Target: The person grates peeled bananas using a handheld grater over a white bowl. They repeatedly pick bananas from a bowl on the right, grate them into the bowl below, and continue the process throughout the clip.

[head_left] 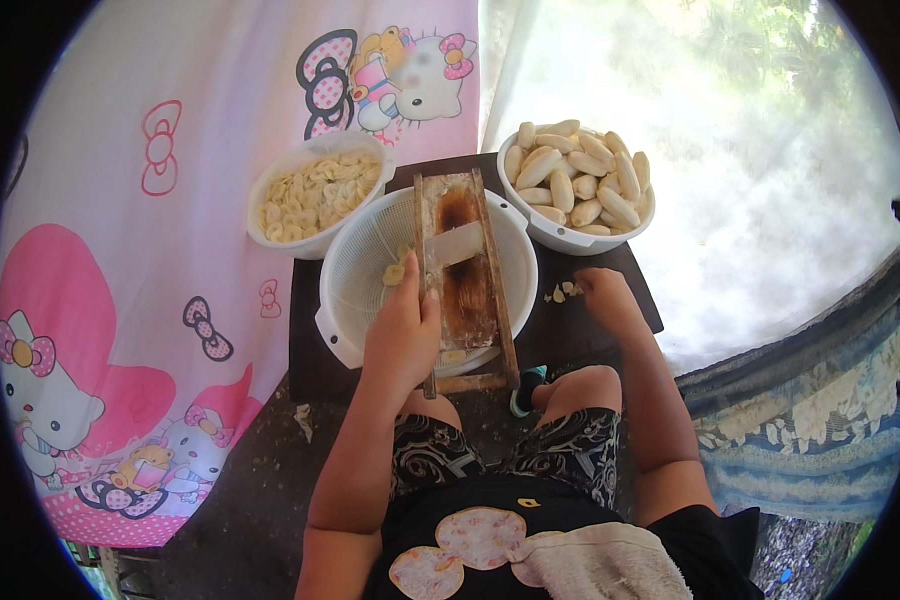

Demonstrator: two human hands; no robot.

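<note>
A wooden slicer [467, 318] with a flat metal blade plate lies lengthwise across a white strainer basin [336, 300]. My left hand [402, 335] is closed around the slicer's left rail, thumb on the near side. A few pale slices [394, 274] rest inside the basin beside my left fingers. To the right of the basin, my right hand [610, 303] is low over the dark table, its fingers curled together next to small pale scraps [562, 292]. Whether a scrap is between those fingers is hidden.
Peeled bananas [582, 178] fill a white bowl [560, 238] at the back right. At the back left, another white bowl [260, 228] holds many thin slices [320, 195]. The dark table [315, 340] carries everything. A pink patterned curtain [200, 120] hangs on the left; a towel [610, 562] lies on my lap.
</note>
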